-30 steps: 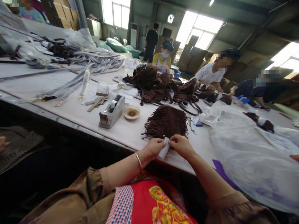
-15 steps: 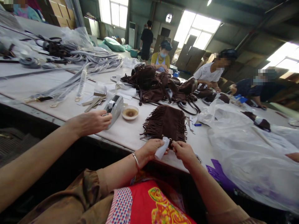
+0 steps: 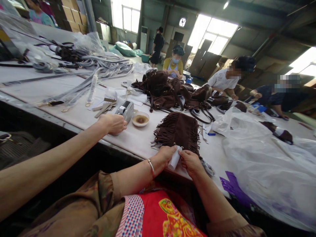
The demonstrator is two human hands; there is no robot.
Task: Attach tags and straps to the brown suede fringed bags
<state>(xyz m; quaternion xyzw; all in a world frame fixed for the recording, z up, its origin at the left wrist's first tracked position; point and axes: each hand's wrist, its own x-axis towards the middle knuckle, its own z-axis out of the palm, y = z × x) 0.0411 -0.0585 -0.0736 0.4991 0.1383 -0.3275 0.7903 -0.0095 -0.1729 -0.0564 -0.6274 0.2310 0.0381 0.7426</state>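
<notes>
A dark brown fringed bag (image 3: 184, 126) lies on the table in front of me. A piece of white wrapping (image 3: 175, 160), rolled into a small tube, sits at the bag's near edge beside its metal rings. My left hand (image 3: 165, 157), with a bracelet on the wrist, is closed around this wrapping. On the other side, my right hand (image 3: 192, 162) pinches the wrapping's upper right edge between thumb and fingers. Another person's hand (image 3: 115, 123) reaches in from the left and touches a grey tape dispenser (image 3: 127, 111).
A small bowl (image 3: 140, 119) of brownish content stands beside the dispenser. Brown bags (image 3: 168, 87) are heaped behind. Plastic-wrapped straps (image 3: 98, 70) spread at the left; clear plastic bags (image 3: 259, 158) cover the right. Co-workers sit across the white table (image 3: 133, 141).
My right hand has come in from beside the wrapping to its edge, close to my left hand. The other person's hand has shifted on the tape dispenser. The view has turned slightly left.
</notes>
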